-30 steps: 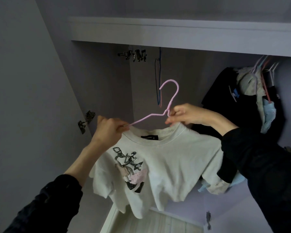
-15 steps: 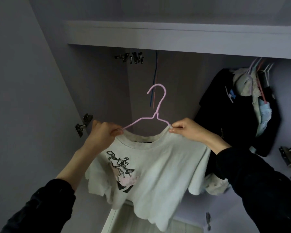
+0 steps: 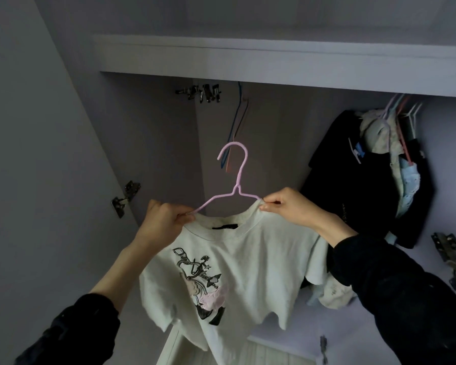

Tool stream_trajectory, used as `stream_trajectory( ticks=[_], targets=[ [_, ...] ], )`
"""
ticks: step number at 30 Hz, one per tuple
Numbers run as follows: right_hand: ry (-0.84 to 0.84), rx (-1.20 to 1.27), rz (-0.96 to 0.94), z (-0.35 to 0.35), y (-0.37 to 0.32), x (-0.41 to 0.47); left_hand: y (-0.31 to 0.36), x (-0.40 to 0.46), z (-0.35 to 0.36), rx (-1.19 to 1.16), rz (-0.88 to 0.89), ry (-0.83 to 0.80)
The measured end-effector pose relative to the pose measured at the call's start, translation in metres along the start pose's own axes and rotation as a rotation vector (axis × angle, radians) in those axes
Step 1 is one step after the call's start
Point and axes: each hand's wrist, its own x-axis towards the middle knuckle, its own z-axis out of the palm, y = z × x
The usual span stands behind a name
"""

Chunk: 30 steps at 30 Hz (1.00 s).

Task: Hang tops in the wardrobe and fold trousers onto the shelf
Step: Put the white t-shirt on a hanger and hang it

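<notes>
Both hands — left hand (image 3: 163,222), right hand (image 3: 287,206) — pinch the white T-shirt (image 3: 237,270) at its shoulders on the pink hanger (image 3: 234,180), so letting go unevenly could slide it off — the rail seems hidden.

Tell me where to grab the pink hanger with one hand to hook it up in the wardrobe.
Probably pinch the pink hanger at its twisted neck, just under the hook, coming from below on the near side. That spot is bare wire, centred over the white T-shirt, and the hook opens leftward, staying free.

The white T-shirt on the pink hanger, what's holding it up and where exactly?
Both hands: the left hand grips the white T-shirt and pink hanger at one shoulder, the right hand pinches the other.
</notes>
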Motion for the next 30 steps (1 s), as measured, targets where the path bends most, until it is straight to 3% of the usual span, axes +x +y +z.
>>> stream_trajectory(
  ticks=[4, 8, 10, 13, 18, 27, 30],
  targets=[
    [0.06, 0.033, 0.007, -0.017, 0.015, -0.007, 0.007, 0.007, -0.007, -0.07, 0.068, 0.083],
    [0.189, -0.013, 0.048, -0.034, 0.041, -0.014, 0.006, 0.011, -0.023, -0.115, -0.007, 0.17],
    [0.177, -0.045, 0.066, -0.034, 0.047, -0.014, 0.006, 0.011, -0.027, -0.087, 0.009, 0.168],
    [0.063, -0.043, 0.049, -0.026, 0.034, -0.009, 0.012, 0.009, -0.023, -0.064, -0.001, 0.169],
    [-0.152, 0.299, 0.002, 0.007, -0.024, 0.005, 0.013, 0.003, -0.004, -0.083, 0.043, 0.095],
    [-0.63, 0.718, 0.2, 0.011, -0.029, 0.013, -0.006, 0.0, 0.007, 0.072, 0.078, 0.18],
    [-0.699, 0.9, 0.168, 0.011, -0.021, 0.014, -0.015, 0.001, 0.017, 0.186, -0.014, -0.02]
  ],
)
